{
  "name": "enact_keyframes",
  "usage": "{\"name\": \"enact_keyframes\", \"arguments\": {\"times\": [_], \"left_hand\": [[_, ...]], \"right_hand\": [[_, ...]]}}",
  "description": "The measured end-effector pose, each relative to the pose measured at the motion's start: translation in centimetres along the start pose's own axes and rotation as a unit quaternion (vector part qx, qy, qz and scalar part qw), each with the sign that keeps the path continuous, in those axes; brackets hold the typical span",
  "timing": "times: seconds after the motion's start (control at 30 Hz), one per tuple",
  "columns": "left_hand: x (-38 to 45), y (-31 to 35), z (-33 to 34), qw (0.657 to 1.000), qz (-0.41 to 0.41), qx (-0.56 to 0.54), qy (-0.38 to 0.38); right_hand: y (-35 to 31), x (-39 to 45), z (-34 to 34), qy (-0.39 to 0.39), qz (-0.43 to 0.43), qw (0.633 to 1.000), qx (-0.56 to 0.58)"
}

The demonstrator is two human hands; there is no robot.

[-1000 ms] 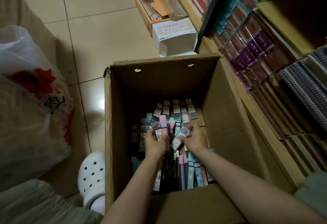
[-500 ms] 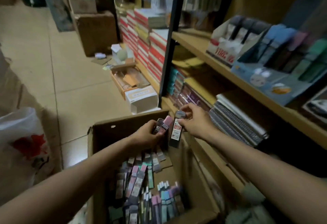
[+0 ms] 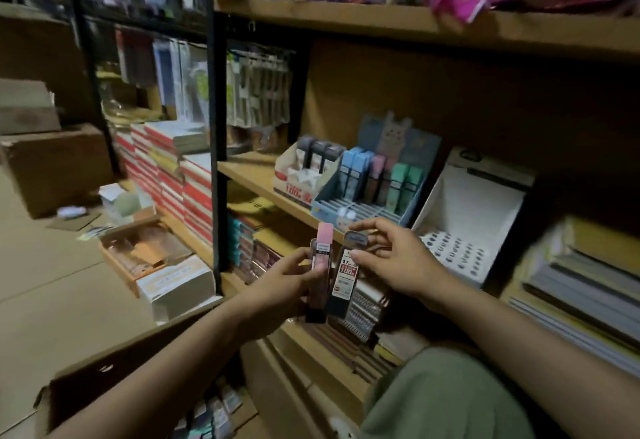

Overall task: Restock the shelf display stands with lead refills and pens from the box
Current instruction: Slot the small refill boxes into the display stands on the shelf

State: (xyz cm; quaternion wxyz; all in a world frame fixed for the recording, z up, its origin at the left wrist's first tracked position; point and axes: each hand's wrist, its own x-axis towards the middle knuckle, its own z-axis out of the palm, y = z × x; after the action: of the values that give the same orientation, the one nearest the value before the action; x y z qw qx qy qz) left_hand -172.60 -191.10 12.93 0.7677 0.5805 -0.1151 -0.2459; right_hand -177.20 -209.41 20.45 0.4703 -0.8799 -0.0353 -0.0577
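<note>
My left hand (image 3: 282,291) grips a pink-capped lead refill case (image 3: 320,258) upright, with another dark one behind it. My right hand (image 3: 394,262) pinches a dark lead refill case (image 3: 346,274) with a red-and-white label, right beside the pink one. Both sit just below the middle shelf. On that shelf stand a white display stand (image 3: 298,182) with dark refills, a blue display stand (image 3: 349,203) with blue, pink and green refills and empty front slots, and a white pen stand (image 3: 464,220) with empty holes. The cardboard box (image 3: 114,383) lies below, several refills inside.
Stacked notebooks (image 3: 575,296) fill the shelf at right. Red-and-white book stacks (image 3: 180,175) stand left of a black shelf post (image 3: 216,147). Small boxes (image 3: 166,272) sit on the tiled floor. Spiral notebooks (image 3: 360,314) lie on the lower shelf under my hands.
Both hands rose out of the box with refill cases and moved up toward the middle shelf. The view swung from the box up to the display stands.
</note>
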Motion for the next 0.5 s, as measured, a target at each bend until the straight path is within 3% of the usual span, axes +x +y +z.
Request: {"name": "enact_keyframes", "arguments": {"times": [0.2,0.5], "left_hand": [[1.0,1.1,1.2,0.999,0.023,0.001,-0.047],[2.3,3.9,-1.8,0.995,0.067,-0.052,0.046]], "right_hand": [[-0.7,0.7,-0.5,0.021,-0.003,1.000,0.017],[-2.3,5.2,-0.7,0.054,-0.044,0.998,0.008]]}}
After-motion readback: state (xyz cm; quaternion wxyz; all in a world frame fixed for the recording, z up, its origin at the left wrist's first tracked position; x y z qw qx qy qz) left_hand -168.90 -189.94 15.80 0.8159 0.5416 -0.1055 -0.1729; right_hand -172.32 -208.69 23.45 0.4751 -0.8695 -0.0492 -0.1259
